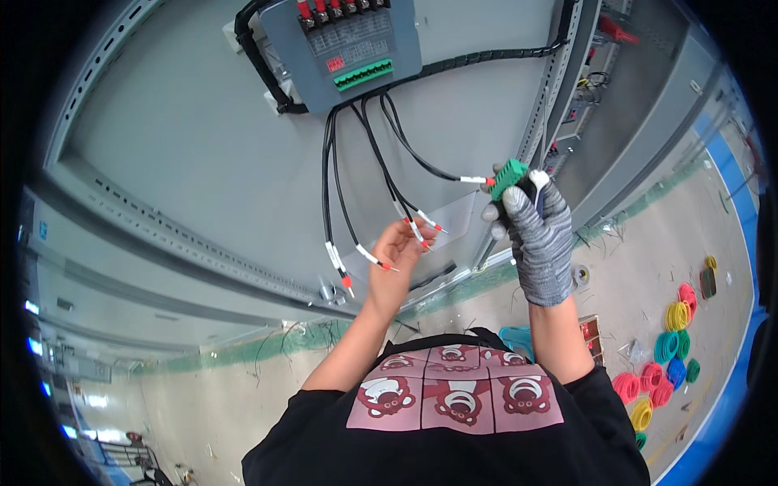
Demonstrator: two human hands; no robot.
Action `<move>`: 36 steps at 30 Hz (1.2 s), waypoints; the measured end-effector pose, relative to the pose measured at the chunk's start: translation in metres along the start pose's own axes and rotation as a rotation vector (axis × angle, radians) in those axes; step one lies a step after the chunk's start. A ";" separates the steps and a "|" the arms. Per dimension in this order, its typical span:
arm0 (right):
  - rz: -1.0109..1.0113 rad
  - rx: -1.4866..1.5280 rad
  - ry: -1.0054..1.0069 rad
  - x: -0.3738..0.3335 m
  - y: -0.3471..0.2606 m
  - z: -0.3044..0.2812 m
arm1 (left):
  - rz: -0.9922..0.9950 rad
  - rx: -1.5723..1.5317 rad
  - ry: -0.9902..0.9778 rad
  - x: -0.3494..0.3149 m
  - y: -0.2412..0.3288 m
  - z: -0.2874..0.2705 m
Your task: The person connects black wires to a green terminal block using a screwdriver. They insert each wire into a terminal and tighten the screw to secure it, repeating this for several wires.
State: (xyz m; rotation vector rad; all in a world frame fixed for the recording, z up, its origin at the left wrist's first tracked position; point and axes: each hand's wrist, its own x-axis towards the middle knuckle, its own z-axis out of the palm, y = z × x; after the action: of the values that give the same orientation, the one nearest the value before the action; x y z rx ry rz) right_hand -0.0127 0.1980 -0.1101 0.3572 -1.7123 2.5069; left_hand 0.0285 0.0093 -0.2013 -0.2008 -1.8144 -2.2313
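Head view: from where I stand, the person works before a grey cabinet panel (478,97), both hands near the frame's middle.
Green plug: the small, blocky green plastic terminal plug (509,178) sits right of centre, its long axis slanting from lower left to upper right.
Gloved right hand: the grey-knit-gloved right hand (541,235) has its fingers closed around that plug.
Wire at the plug: one thin black wire with a white sleeve and red collar (454,176) meets the plug's left side.
Bare left hand: the left hand (401,247), fingers loosely curled, is among black wire ends with white sleeves and red collars (421,235); I can't tell whether it pinches any.
Between them: the plug lies up and to the right of the left hand, well apart; the right hand is nearer.
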 end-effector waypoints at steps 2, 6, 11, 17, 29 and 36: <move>0.023 0.069 -0.037 0.006 -0.005 0.000 | -0.031 -0.001 0.182 -0.011 0.006 0.002; 0.056 0.135 -0.109 0.013 -0.007 -0.006 | -0.051 -0.018 0.411 -0.037 0.017 0.012; 0.100 0.213 -0.196 0.021 -0.001 -0.009 | 0.007 0.262 0.357 -0.071 0.045 0.045; 0.102 0.252 -0.245 0.026 0.000 -0.015 | 0.819 1.189 0.063 -0.062 0.135 0.049; 0.070 0.316 -0.224 0.031 0.000 -0.014 | 0.692 1.724 -0.403 0.037 0.198 0.053; 0.065 0.249 -0.211 0.034 -0.008 -0.013 | 0.571 1.704 -0.599 0.041 0.190 0.046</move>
State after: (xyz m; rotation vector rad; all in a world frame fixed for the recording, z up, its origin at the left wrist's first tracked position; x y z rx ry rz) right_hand -0.0458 0.2109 -0.0988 0.6138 -1.4967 2.8274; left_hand 0.0407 0.0135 -0.0019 -0.8486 -2.6989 0.1634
